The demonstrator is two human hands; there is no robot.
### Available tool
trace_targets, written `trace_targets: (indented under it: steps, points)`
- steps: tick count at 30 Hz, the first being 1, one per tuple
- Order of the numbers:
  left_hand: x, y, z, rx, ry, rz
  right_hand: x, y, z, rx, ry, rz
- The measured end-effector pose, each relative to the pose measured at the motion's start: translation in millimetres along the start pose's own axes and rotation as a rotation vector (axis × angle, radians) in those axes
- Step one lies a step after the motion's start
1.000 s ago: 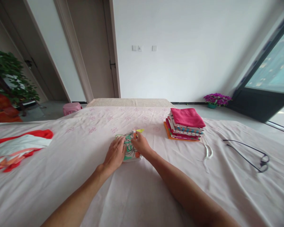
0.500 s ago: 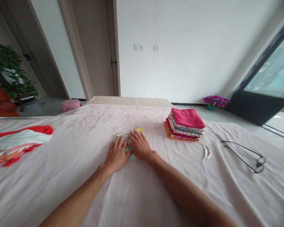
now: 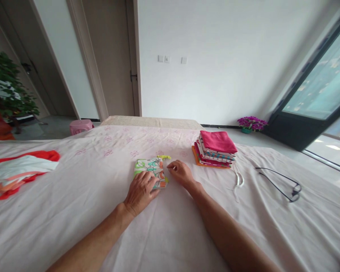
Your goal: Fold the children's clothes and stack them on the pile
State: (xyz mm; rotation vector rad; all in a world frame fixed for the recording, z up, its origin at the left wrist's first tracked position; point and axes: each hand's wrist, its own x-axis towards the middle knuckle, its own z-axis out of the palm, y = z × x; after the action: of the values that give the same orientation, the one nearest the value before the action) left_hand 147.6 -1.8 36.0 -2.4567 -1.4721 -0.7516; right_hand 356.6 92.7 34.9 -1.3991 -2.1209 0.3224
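A small folded cloth (image 3: 150, 165) lies flat on the bed, white with a green, orange and black-line pattern. Bright yellow ties (image 3: 164, 156) stick out past its far right corner, and a bit of yellow-green shows at its right edge. My left hand (image 3: 143, 189) rests on the near left part of the cloth, fingers stretched over it. Just right of the cloth, my right hand (image 3: 183, 173) hovers with loosely bent fingers, apart from it; nothing shows in its grasp.
A stack of folded cloths (image 3: 217, 145), pink on top, stands to the right, white cords (image 3: 238, 179) trailing from it. Farther right lie dark-framed glasses (image 3: 293, 190). A crumpled red and white cloth (image 3: 22, 170) is at the left. A pink stool (image 3: 81, 126) stands beyond the bed.
Both hands were pressed on the folded cloth. My right hand has lifted off to the right, and my left has slid nearer, uncovering more of the pattern. The view has shifted slightly right.
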Motion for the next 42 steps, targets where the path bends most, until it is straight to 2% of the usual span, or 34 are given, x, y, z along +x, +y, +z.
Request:
trace_targets:
  steps: [6,8,12,18,22,29,33,35,38,40,42]
  points:
    - [4.9,5.2,7.4,-0.023,-0.021,-0.018,-3.8,-2.4,-9.0,0.038,-0.259,0.045]
    - [7.0,5.0,10.5,-0.048,-0.005,-0.030,-5.2,-6.2,-7.6,0.014,-0.293,0.038]
    - [9.8,5.4,15.4,-0.107,0.022,-0.022,-8.4,-13.5,-4.0,-0.038,-0.243,0.024]
    - [7.4,1.5,19.0,-0.256,0.007,-0.012,-9.6,-21.2,-6.7,-0.103,-0.153,0.157]
    - [6.2,-1.8,20.4,-0.293,0.014,-0.039,-11.3,-31.3,-13.1,-0.115,-0.118,0.175]
    - [8.4,0.8,21.9,-0.274,0.023,-0.024,-11.1,-45.6,-10.8,-0.157,-0.214,0.241]
    - [8.1,3.0,16.6,-0.449,-0.012,-0.001,-11.0,-42.5,-6.9,-0.168,-0.233,0.223]
    - [7.4,-0.8,11.0,-0.594,-0.012,-0.077,-12.2,-40.5,-6.7,-0.186,-0.216,0.219]
    - [6.1,-16.6,2.2,-0.746,0.106,-0.336,-14.3,-41.1,-8.4,-0.226,-0.119,0.197]
    - [5.7,-31.2,-0.8,-0.724,0.208,-0.448,-15.6,-44.0,-8.9,-0.242,-0.017,0.110]
    - [5.9,-44.2,0.2,-0.603,0.253,-0.438,-17.0,-46.9,-6.2,-0.246,0.053,-0.037]
